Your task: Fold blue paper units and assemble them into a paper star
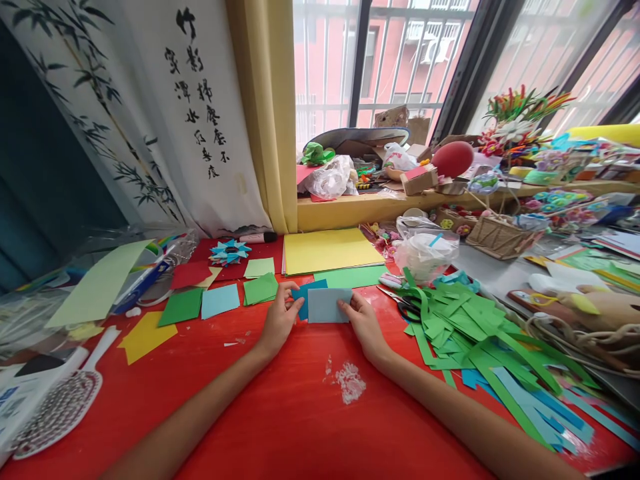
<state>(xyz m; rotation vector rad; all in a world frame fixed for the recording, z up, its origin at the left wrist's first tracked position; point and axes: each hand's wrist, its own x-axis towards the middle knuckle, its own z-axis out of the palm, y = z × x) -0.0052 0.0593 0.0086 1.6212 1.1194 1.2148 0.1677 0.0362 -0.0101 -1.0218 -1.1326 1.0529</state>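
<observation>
My left hand (278, 321) and my right hand (364, 324) rest on the red table (280, 413) and together pinch a folded blue paper (325, 304). The paper shows a pale blue rectangle in front and a darker blue flap behind its left end. My left fingers grip the left edge at the darker flap. My right fingers pinch the right edge. Both hands are closed on the paper.
Green, blue, red and yellow paper squares (220, 300) lie to the left, with a folded paper star (229, 252) behind. Large yellow sheets (330, 250) lie ahead. Scissors (404, 303) and a heap of green and blue paper strips (480, 340) sit right. A hairbrush (60, 407) lies near left.
</observation>
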